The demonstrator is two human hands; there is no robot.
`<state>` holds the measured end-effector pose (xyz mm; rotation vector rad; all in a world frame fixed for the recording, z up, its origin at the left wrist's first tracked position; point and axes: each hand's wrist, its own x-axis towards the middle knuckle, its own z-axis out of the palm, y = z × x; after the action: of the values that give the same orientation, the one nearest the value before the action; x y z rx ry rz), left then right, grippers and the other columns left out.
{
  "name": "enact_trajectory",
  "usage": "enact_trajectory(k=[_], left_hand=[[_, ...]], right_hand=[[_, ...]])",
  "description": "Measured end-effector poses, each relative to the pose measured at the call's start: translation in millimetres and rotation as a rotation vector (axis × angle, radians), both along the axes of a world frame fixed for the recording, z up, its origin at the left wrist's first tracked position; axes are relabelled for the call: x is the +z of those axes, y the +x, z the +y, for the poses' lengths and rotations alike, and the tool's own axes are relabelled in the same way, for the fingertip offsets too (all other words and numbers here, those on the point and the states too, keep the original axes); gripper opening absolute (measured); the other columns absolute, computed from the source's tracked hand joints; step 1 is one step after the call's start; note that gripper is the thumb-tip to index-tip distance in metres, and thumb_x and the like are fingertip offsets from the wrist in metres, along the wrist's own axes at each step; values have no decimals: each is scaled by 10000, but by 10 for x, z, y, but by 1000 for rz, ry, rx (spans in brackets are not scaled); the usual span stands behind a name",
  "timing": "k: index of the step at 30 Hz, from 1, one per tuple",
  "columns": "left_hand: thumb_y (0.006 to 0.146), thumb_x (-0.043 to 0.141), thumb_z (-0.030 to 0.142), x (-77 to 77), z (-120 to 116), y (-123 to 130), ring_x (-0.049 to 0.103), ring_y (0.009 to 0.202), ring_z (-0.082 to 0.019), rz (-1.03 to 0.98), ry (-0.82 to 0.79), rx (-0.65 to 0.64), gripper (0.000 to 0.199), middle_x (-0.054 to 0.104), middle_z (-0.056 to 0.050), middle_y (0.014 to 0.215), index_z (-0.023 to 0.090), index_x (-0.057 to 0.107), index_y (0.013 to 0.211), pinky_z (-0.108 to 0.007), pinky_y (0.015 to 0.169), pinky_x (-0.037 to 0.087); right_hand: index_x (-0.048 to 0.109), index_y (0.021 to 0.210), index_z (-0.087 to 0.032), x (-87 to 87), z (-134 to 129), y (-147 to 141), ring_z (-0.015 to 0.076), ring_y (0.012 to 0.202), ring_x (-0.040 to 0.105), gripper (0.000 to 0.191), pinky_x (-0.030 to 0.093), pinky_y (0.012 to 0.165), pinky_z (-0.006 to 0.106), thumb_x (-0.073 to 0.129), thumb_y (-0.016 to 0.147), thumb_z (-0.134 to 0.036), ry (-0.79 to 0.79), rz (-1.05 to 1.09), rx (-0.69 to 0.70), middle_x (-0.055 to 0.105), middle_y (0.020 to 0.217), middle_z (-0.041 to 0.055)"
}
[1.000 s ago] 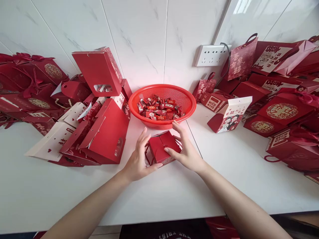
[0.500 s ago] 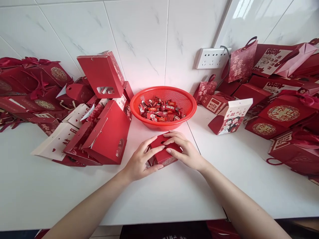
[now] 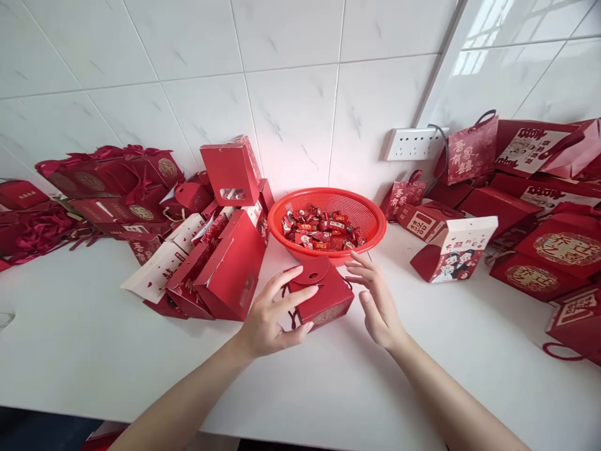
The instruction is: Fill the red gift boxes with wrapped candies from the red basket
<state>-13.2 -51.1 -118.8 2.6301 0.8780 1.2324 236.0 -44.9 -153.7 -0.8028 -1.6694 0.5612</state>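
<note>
A small red gift box with a round-edged lid flap, a hole in the flap and a dark red cord at its left side stands on the white table in front of me. My left hand holds it from the left, with fingertips on the lid and the thumb at the lower front edge. Just right of the box, my right hand is open with its fingers apart and nothing in it. Behind the box stands a red plastic basket with many wrapped sweets in it.
Red and white open-topped boxes stand close on the left, with ribboned boxes behind. To the right are a couple-print box and a pile of gift boxes. A power strip is on the tiled wall.
My right hand has moved off the lid to the right of the box and opened. The lid is now more exposed. My left hand stays on the box. The view has shifted left and up.
</note>
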Motion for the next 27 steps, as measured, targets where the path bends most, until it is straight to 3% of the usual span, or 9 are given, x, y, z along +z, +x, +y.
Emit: enact_trajectory(k=[4,8,10,13,16,20,23,27], left_hand=[[782,687,265,400,-127,-223,578,1215,-289,-68,110,158,610,446,-42,1489,347,556,1372,-451,995,532],[791,651,287,1006,-138,-700,507,1306,-297,-167,320,409,581,526,33,1444,372,572,1360,-524,1127,404],[787,653,305,1337,-8,-1052,534,1271,-291,-279,534,532,551,598,7,1361,296,606,1336,-526,1115,410],[770,652,423,1784,353,-1642,539,1246,-270,-244,751,724,610,585,-78,1330,113,625,1294,-472,1100,428],[722,745,461,2077,804,-2181,527,1233,-228,-116,572,943,655,542,-63,1372,124,634,1273,-445,1119,394],[534,811,678,2187,1352,-2728,538,1187,-271,64,98,1117,745,674,-16,1161,128,736,1031,-603,1109,328],[442,825,709,2141,1635,-3007,579,1110,-292,144,-52,1128,702,718,-37,1039,122,757,821,-661,1057,342],[408,880,625,1990,1790,-3163,617,935,-222,213,-142,1016,639,733,-6,913,134,760,798,-611,1070,358]], right_hand=[[507,1313,-232,-21,13,18,280,1197,542,332,556,879,481,404,1024,-360,2,36,-91,417,1465,143],[506,1296,-247,-47,-9,20,281,1167,549,300,573,825,472,441,1004,-265,85,-70,-120,442,1425,140],[493,1308,-254,-57,-30,17,290,1183,538,321,571,827,485,454,990,-228,156,-111,-123,432,1424,140],[461,1347,-254,-77,-44,14,300,1193,543,388,555,870,513,483,965,-186,234,-195,-111,426,1427,150],[447,1360,-249,-117,-22,16,290,1149,579,426,560,873,502,506,949,-155,250,-282,-99,426,1423,164],[481,1297,-238,-189,21,22,260,1065,623,350,589,813,445,501,958,-152,189,-361,-88,466,1392,160],[499,1255,-238,-213,27,16,233,988,651,283,598,786,420,482,978,-182,120,-401,-75,486,1381,154],[511,1223,-241,-192,8,-11,221,955,669,238,595,796,410,464,992,-205,85,-486,-34,530,1336,139]])
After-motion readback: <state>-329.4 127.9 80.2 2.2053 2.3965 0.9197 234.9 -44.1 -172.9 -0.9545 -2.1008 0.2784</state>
